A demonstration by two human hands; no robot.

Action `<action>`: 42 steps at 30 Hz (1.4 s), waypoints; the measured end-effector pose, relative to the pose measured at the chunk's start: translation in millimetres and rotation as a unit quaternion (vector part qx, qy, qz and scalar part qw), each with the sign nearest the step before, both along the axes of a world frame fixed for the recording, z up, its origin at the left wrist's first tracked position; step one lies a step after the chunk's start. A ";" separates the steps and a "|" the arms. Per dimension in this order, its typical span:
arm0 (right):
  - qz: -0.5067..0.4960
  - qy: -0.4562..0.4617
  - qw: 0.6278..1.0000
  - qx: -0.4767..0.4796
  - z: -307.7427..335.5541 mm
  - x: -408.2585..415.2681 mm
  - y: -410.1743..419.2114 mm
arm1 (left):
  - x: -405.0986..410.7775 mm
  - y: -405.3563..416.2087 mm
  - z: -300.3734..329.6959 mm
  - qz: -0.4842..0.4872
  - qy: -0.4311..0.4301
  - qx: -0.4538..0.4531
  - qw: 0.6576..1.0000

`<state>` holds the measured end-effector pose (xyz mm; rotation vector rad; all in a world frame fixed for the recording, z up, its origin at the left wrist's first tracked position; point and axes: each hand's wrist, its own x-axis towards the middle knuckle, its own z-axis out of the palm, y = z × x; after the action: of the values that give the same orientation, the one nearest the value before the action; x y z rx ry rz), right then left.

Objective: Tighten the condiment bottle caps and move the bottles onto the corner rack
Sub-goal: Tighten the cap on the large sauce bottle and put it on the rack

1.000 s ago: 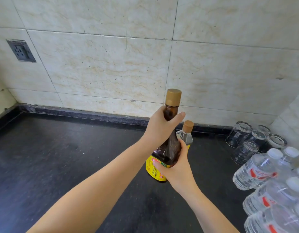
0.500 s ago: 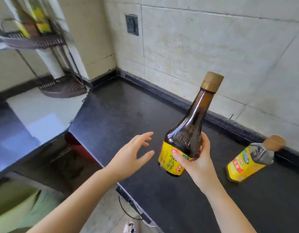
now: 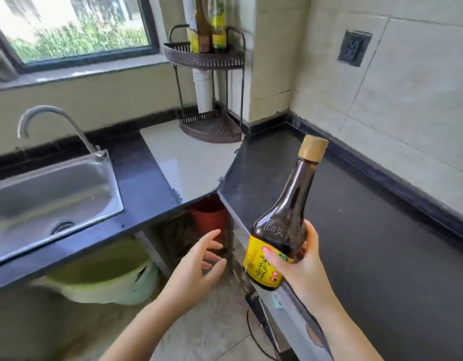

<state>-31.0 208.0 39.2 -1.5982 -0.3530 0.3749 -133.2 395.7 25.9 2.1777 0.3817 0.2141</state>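
Observation:
My right hand [image 3: 302,267] grips a dark brown condiment bottle [image 3: 282,217] by its yellow label. The bottle has a tan cap and tilts right, held in the air over the black counter's front edge. My left hand [image 3: 196,269] hovers open beside it on the left, fingers spread, touching nothing. The brown two-tier corner rack [image 3: 207,57] stands in the far corner. Two bottles [image 3: 208,24] stand on its upper shelf; its lower shelf [image 3: 212,128] is bare.
A steel sink [image 3: 48,194] with a curved tap [image 3: 56,126] sits at the left. A pale counter slab [image 3: 188,157] lies before the rack, the black counter [image 3: 368,230] at the right. A green bin [image 3: 105,280] and a red bucket [image 3: 209,214] stand underneath.
My view has swung left from the wall toward the rack corner. The left hand let go of the bottle neck; the right hand carries the bottle leftward. The second bottle and the water bottles left view.

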 end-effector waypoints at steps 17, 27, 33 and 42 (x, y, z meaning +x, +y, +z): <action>0.090 -0.036 0.994 -0.057 5.8 93.0 190.9 | 70.1 167.7 -4.7 0.097 0.018 -0.096 0.991; 0.123 -0.055 0.991 -0.021 23.4 217.9 265.3 | 183.5 233.7 20.3 0.117 0.033 -0.107 0.987; 0.077 -0.050 0.996 -0.005 33.5 271.2 281.1 | 246.7 264.4 29.9 0.059 0.067 -0.049 0.995; 0.020 -0.070 0.997 0.025 97.0 353.0 323.7 | 372.8 347.9 103.8 -0.009 -0.037 0.058 0.998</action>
<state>322.0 531.7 136.2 -1.5746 -0.4977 0.2833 239.6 743.6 129.7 2.2794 0.3140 0.3128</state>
